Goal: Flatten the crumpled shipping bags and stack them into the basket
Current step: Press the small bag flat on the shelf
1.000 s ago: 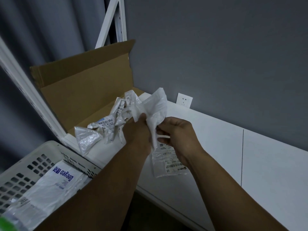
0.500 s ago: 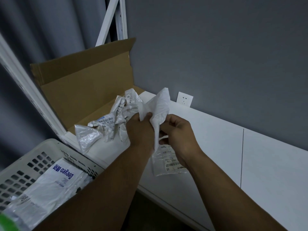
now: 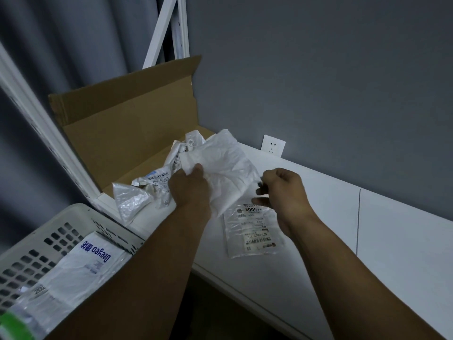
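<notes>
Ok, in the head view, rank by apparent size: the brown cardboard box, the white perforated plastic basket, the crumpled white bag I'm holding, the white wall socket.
1. brown cardboard box and white perforated plastic basket: about alike; the basket is cropped and nearer, so unranked.
2. crumpled white bag.
3. white wall socket.

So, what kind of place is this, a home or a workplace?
Probably a small packing or storage corner indoors, though home or workplace cannot be told. A cardboard box of crumpled shipping bags sits on a white counter, a white metal rack stands by it, and a basket holds flattened bags.
</notes>
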The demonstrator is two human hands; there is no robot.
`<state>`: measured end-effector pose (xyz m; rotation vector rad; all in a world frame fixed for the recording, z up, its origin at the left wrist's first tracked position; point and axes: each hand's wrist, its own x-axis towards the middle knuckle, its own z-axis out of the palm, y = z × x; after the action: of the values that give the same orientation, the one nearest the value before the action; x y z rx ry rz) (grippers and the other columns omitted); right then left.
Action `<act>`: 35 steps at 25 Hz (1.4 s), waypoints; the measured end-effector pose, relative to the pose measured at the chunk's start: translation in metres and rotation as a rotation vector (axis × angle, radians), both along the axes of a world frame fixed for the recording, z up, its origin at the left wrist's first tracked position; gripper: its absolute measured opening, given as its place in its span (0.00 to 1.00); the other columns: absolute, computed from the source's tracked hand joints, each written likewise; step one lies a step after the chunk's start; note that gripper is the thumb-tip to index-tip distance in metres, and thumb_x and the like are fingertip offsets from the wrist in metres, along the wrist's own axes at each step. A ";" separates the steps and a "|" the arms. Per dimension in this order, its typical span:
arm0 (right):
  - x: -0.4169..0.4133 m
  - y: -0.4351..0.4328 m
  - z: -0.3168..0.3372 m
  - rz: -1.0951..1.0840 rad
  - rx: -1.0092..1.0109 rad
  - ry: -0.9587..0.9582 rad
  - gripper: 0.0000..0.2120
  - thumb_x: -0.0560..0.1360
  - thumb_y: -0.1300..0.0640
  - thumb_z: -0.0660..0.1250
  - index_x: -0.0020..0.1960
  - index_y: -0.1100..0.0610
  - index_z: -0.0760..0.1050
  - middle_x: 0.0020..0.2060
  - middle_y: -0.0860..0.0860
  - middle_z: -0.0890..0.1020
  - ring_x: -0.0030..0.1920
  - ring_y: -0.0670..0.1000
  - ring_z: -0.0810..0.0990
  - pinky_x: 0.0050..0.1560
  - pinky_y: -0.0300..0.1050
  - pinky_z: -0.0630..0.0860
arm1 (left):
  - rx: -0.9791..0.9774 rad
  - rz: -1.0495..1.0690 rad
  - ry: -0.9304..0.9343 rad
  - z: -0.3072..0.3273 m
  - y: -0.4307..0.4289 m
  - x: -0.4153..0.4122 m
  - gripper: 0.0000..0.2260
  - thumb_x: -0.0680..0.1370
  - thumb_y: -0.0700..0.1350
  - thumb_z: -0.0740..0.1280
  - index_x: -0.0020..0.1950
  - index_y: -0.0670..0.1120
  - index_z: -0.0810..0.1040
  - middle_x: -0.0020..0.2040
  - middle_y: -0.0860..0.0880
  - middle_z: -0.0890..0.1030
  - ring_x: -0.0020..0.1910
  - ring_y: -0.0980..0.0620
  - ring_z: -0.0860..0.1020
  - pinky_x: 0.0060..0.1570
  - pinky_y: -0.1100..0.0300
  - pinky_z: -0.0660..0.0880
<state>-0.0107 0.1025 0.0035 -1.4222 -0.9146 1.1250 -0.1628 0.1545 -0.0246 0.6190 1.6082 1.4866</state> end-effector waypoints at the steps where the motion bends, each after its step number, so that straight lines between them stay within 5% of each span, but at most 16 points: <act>1: 0.004 0.000 0.001 -0.002 -0.035 0.035 0.08 0.80 0.63 0.60 0.43 0.64 0.73 0.38 0.56 0.75 0.38 0.52 0.78 0.39 0.49 0.84 | -0.003 0.006 -0.001 -0.001 0.002 -0.001 0.16 0.75 0.49 0.71 0.55 0.38 0.81 0.52 0.40 0.83 0.53 0.41 0.82 0.58 0.44 0.78; 5: 0.007 -0.002 0.002 -0.019 -0.101 0.235 0.11 0.81 0.60 0.57 0.47 0.64 0.75 0.41 0.59 0.81 0.39 0.56 0.84 0.39 0.50 0.83 | 0.047 -0.021 0.044 0.001 -0.002 0.003 0.14 0.79 0.46 0.68 0.60 0.39 0.79 0.55 0.41 0.82 0.55 0.43 0.81 0.60 0.50 0.77; 8: 0.008 -0.001 0.000 0.084 -0.086 0.226 0.17 0.80 0.49 0.66 0.50 0.65 0.77 0.46 0.58 0.85 0.45 0.57 0.87 0.45 0.54 0.84 | 0.095 -0.059 0.167 0.004 -0.009 0.009 0.15 0.80 0.45 0.66 0.62 0.38 0.78 0.55 0.45 0.82 0.55 0.47 0.79 0.55 0.59 0.74; 11: 0.007 -0.003 -0.001 0.137 -0.070 0.161 0.15 0.75 0.58 0.74 0.51 0.71 0.78 0.48 0.62 0.86 0.45 0.58 0.87 0.45 0.50 0.84 | 0.172 -0.114 0.290 0.002 -0.010 0.013 0.16 0.81 0.48 0.65 0.64 0.39 0.78 0.59 0.43 0.82 0.59 0.45 0.79 0.63 0.52 0.74; 16: 0.021 -0.003 0.000 0.060 -0.095 0.163 0.09 0.72 0.64 0.76 0.38 0.65 0.78 0.38 0.59 0.84 0.38 0.56 0.84 0.34 0.44 0.82 | 0.194 -0.183 0.290 0.005 -0.009 0.014 0.16 0.82 0.48 0.62 0.65 0.41 0.75 0.60 0.44 0.80 0.60 0.44 0.78 0.65 0.46 0.73; 19: 0.024 -0.002 -0.002 0.021 -0.070 0.215 0.02 0.73 0.69 0.73 0.44 0.66 0.81 0.42 0.60 0.86 0.39 0.57 0.85 0.37 0.45 0.82 | 0.166 -0.230 0.270 0.006 -0.008 0.017 0.12 0.82 0.44 0.62 0.64 0.42 0.75 0.59 0.44 0.80 0.60 0.44 0.78 0.65 0.46 0.73; 21: 0.027 -0.003 -0.004 0.025 -0.112 0.159 0.05 0.71 0.70 0.72 0.47 0.66 0.81 0.44 0.60 0.86 0.40 0.58 0.85 0.38 0.46 0.82 | 0.109 -0.251 0.151 0.007 -0.007 0.015 0.08 0.79 0.41 0.65 0.57 0.45 0.78 0.55 0.45 0.81 0.55 0.43 0.79 0.62 0.45 0.75; 25: 0.025 -0.007 -0.004 0.131 -0.194 -0.035 0.18 0.72 0.48 0.76 0.49 0.64 0.81 0.45 0.57 0.87 0.44 0.57 0.87 0.42 0.47 0.83 | -0.024 -0.314 0.047 0.011 -0.007 0.020 0.02 0.73 0.39 0.68 0.42 0.46 0.78 0.46 0.43 0.82 0.48 0.41 0.80 0.54 0.47 0.78; 28: 0.014 -0.006 -0.005 0.120 -0.060 -0.149 0.18 0.78 0.45 0.69 0.49 0.62 0.82 0.43 0.56 0.87 0.43 0.58 0.86 0.48 0.55 0.84 | 0.017 -0.339 0.119 0.012 -0.014 0.030 0.11 0.72 0.50 0.68 0.49 0.45 0.81 0.48 0.46 0.83 0.49 0.43 0.82 0.56 0.45 0.78; 32: 0.015 0.000 -0.008 0.007 0.042 -0.372 0.22 0.78 0.46 0.69 0.39 0.65 0.75 0.31 0.59 0.75 0.31 0.51 0.74 0.37 0.45 0.72 | 0.143 -0.261 0.421 0.009 -0.021 0.032 0.15 0.81 0.53 0.64 0.54 0.42 0.81 0.51 0.46 0.83 0.52 0.47 0.80 0.57 0.54 0.75; 35: 0.018 0.001 -0.006 -0.047 0.098 -0.320 0.25 0.75 0.47 0.73 0.39 0.70 0.73 0.32 0.62 0.73 0.32 0.52 0.72 0.36 0.46 0.70 | 0.186 -0.253 0.402 0.014 -0.022 0.033 0.14 0.81 0.52 0.64 0.52 0.42 0.81 0.49 0.48 0.83 0.49 0.50 0.80 0.52 0.58 0.74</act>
<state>0.0075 0.1032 -0.0027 -1.5602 -1.1374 0.8189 -0.1301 0.1327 -0.0111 1.2441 1.6176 1.3896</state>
